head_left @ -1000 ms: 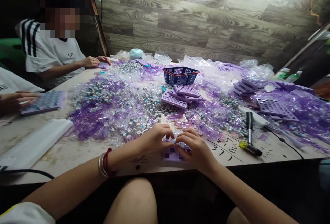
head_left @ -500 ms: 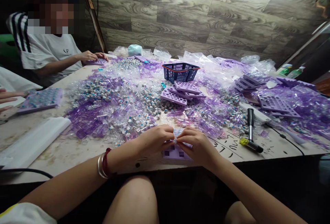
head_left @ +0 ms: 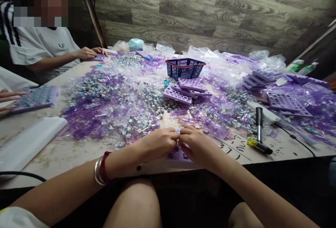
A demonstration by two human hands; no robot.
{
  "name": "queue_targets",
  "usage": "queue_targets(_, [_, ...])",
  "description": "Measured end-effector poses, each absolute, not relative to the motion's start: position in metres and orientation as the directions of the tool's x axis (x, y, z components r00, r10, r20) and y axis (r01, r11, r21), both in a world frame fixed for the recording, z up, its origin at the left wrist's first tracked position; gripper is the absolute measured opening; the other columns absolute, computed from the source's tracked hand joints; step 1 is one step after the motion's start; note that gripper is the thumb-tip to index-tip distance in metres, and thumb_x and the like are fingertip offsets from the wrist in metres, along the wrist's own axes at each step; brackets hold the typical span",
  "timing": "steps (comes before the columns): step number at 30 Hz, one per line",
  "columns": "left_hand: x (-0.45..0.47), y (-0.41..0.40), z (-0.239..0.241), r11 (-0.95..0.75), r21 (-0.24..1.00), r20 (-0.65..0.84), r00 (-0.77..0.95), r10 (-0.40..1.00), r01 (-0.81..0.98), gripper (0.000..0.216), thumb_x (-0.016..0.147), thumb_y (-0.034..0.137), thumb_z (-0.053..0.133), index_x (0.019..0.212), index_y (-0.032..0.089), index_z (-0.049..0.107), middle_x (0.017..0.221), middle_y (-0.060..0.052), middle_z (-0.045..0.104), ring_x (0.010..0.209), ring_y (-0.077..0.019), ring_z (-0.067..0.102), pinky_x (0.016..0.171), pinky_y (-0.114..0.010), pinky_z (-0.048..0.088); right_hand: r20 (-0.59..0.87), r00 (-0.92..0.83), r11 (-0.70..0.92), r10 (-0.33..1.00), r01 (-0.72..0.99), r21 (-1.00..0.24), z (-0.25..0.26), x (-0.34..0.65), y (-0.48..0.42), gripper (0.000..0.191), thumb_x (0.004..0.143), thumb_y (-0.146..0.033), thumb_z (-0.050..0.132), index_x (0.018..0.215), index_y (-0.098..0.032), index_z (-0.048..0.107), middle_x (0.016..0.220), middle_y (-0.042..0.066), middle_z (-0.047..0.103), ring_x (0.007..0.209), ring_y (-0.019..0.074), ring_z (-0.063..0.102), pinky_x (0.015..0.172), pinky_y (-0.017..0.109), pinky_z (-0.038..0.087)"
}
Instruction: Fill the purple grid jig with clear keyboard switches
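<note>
Above a purple board with square holes (head_left: 178, 156) at the table's front edge, my two hands meet fingertip to fingertip. My left hand (head_left: 159, 142) is closed in a pinch, with a red band and silver bangles on the wrist. My right hand (head_left: 201, 148), fingers curled, is closed too and covers the board's right side. A little pale blue shows between the fingertips, but what they hold is too small and hidden to make out. Just beyond lies a heap of small white-and-blue switches (head_left: 136, 121) mixed with clear and purple plastic pieces (head_left: 84, 121).
A dark basket (head_left: 183, 69) stands behind stacked purple boards (head_left: 177, 93). On the right lie a black-handled hammer (head_left: 259, 130) and a cable (head_left: 294, 137). A white roll (head_left: 34, 144) lies left. Two co-workers' hands (head_left: 89, 53) (head_left: 9, 98) are at boards on the left.
My view has shifted slightly, moving the table's contents a little. My right fingers have curled in closer to my left fingertips, above the same board.
</note>
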State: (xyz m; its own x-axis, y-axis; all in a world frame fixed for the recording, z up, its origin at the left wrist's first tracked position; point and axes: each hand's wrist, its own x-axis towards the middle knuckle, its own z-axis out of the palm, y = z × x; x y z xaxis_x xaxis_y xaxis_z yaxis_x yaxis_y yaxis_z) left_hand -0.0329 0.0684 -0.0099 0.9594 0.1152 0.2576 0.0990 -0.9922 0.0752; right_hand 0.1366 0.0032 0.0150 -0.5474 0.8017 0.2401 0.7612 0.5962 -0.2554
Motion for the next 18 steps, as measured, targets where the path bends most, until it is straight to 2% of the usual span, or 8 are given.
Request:
queue_targets(6, [-0.035, 0.068, -0.016, -0.989, 0.114, 0.313, 0.942, 0.124, 0.092, 0.026, 0.089, 0.008, 0.044, 0.072, 0.014, 0.063, 0.081, -0.006, 0.062, 0.078, -0.0158, 0.053, 0.07, -0.027, 0.046, 0.151, -0.547, 0.567, 0.823, 0.776, -0.277, 0.02, 0.135, 0.007, 0.025, 0.077, 0.002, 0.052, 0.061, -0.017, 0.057, 0.069, 0.005, 0.057, 0.071, 0.0172, 0.053, 0.066, 0.03, 0.043])
queue_targets(9, [-0.034, 0.069, -0.018, -0.992, 0.108, 0.312, 0.945, 0.103, 0.072, 0.027, 0.088, 0.007, 0.046, 0.067, 0.014, 0.061, 0.079, -0.006, 0.062, 0.076, -0.0159, 0.053, 0.068, -0.027, 0.045, 0.182, -0.551, 0.58, 0.815, 0.777, -0.245, 0.017, 0.136, 0.007, 0.025, 0.076, 0.001, 0.052, 0.06, -0.018, 0.056, 0.067, 0.004, 0.057, 0.068, 0.0168, 0.051, 0.07, 0.032, 0.044])
queue_targets(12, [-0.032, 0.071, -0.02, -0.991, 0.12, 0.294, 0.952, 0.09, 0.056, 0.028, 0.087, 0.005, 0.045, 0.065, 0.014, 0.06, 0.078, -0.007, 0.062, 0.075, -0.0162, 0.052, 0.067, -0.028, 0.043, 0.205, -0.545, 0.58, 0.813, 0.79, -0.196, 0.014, 0.136, 0.004, 0.024, 0.079, -0.002, 0.052, 0.061, -0.017, 0.057, 0.068, 0.006, 0.058, 0.067, 0.0173, 0.05, 0.066, 0.032, 0.042])
queue_targets(18, [-0.027, 0.077, -0.02, -0.938, 0.346, 0.291, 0.946, 0.142, 0.034, 0.028, 0.082, 0.0, 0.05, 0.06, 0.017, 0.054, 0.073, -0.003, 0.059, 0.076, -0.0147, 0.051, 0.072, -0.025, 0.043, 0.221, -0.522, 0.548, 0.824, 0.833, -0.075, 0.008, 0.134, -0.006, 0.02, 0.084, -0.007, 0.051, 0.068, -0.016, 0.059, 0.076, 0.007, 0.06, 0.073, 0.019, 0.05, 0.065, 0.032, 0.041])
